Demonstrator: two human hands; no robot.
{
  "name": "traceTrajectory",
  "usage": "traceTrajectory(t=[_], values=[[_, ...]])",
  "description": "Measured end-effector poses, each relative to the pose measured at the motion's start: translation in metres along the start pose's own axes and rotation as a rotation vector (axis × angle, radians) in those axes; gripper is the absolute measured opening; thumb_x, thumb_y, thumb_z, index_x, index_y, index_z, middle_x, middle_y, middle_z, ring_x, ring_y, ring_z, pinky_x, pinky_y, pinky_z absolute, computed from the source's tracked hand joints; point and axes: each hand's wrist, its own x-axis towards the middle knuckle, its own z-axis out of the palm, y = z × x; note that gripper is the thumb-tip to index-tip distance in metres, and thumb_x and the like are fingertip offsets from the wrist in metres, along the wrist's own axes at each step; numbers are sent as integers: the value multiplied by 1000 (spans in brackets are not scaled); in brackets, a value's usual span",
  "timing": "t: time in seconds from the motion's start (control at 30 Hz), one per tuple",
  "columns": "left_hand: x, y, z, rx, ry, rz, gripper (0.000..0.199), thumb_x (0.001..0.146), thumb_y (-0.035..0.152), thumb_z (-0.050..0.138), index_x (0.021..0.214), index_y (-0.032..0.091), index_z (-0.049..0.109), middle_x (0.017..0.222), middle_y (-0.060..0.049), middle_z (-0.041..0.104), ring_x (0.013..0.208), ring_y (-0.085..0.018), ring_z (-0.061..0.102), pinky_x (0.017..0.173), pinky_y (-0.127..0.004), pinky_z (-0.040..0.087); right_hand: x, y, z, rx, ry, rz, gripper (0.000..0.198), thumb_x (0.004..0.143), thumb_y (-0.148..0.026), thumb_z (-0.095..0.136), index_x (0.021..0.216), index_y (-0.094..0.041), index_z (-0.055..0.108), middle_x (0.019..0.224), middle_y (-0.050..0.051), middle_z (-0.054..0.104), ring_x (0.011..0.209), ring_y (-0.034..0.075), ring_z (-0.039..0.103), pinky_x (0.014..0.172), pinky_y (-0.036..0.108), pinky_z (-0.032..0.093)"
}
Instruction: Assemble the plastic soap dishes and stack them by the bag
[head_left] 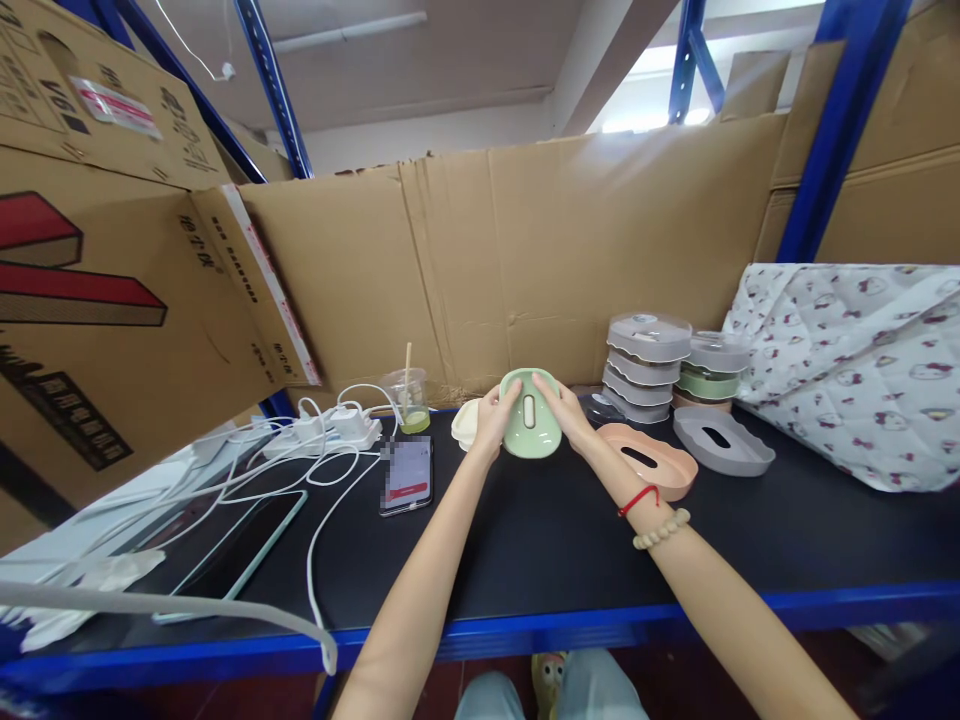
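Both my hands hold a light green plastic dish-shaped piece (531, 436) with an oval slot in its middle, tilted up above the black tabletop. My left hand (493, 414) is closed on its left edge, thumb on the face. My right hand (567, 410) grips the right edge the same way, thumb also on the face. A cream piece (464, 424) lies just behind my left hand and is partly hidden. Near my right forearm lie an orange wavy-edged piece (679, 474) and a grey one (735, 452), each with an oval opening.
Stacked grey wavy-edged pieces (639, 370) stand at the back right, beside a shorter mixed-colour stack (709, 384) and a patterned cloth (847, 370). Left are a phone (407, 475), a cup with a straw (414, 415), white cables, a power strip (352, 428) and a tablet (240, 545). Cardboard (525, 250) walls the back.
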Motion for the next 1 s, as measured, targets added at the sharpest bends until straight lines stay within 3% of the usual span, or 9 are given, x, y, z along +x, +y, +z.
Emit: traceTrajectory(t=[0.17,0.3,0.4,0.53,0.6,0.67,0.8,0.9,1.0], values=[[-4,-2,3,-1,-82,-32,24,56,33,80,67,15,68,68,-4,68,71,-17,62,70,-27,47,-23,41,-34,-23,0,14,29,89,-37,51,111,-19,59,118,5,58,99,21,58,84,38,50],[-3,-6,2,-15,-111,-72,27,56,36,80,70,16,69,69,-4,69,74,-19,64,70,-28,48,-35,65,-52,-51,6,39,31,84,-45,53,93,-19,69,88,5,70,91,25,60,78,35,49],[0,-11,-2,11,-159,-122,29,55,37,80,72,17,69,69,-5,69,75,-21,65,68,-28,49,-34,66,-52,-74,11,62,35,82,-48,51,82,-20,71,69,4,69,87,27,61,76,35,47],[5,-16,-7,106,-209,-159,29,49,30,83,71,18,68,69,-3,69,73,-21,65,66,-28,49,-17,41,-36,-99,22,74,40,84,-50,44,92,-19,69,80,6,71,92,26,61,79,33,46],[9,-15,-8,101,-127,-149,23,54,27,79,70,18,67,66,-3,67,73,-20,65,66,-28,49,-6,23,-25,-110,35,81,42,87,-45,39,107,-18,64,97,9,70,99,25,60,84,34,45],[14,-14,-11,41,40,-136,13,61,24,72,68,17,64,64,-2,65,73,-19,64,68,-28,49,2,7,-19,-189,68,101,43,89,-35,37,123,-14,53,117,15,63,110,26,56,90,37,42],[25,-12,-18,-66,364,-140,6,66,16,60,65,19,55,63,2,59,75,-15,61,73,-27,47,0,-1,-19,-564,19,185,58,78,-13,52,135,-8,39,137,24,44,128,32,40,100,47,31],[30,-13,-23,-86,382,-163,9,64,15,58,68,19,52,65,2,56,77,-16,61,72,-28,47,-4,4,-24,-709,-67,205,58,74,-9,57,130,-9,46,131,25,49,123,34,45,99,49,30],[31,-15,-23,-102,342,-199,13,60,14,58,69,19,51,63,2,54,70,-16,60,68,-29,46,-2,7,-24,-744,-52,201,52,74,-14,62,125,-15,53,122,22,54,117,33,50,96,47,33]])
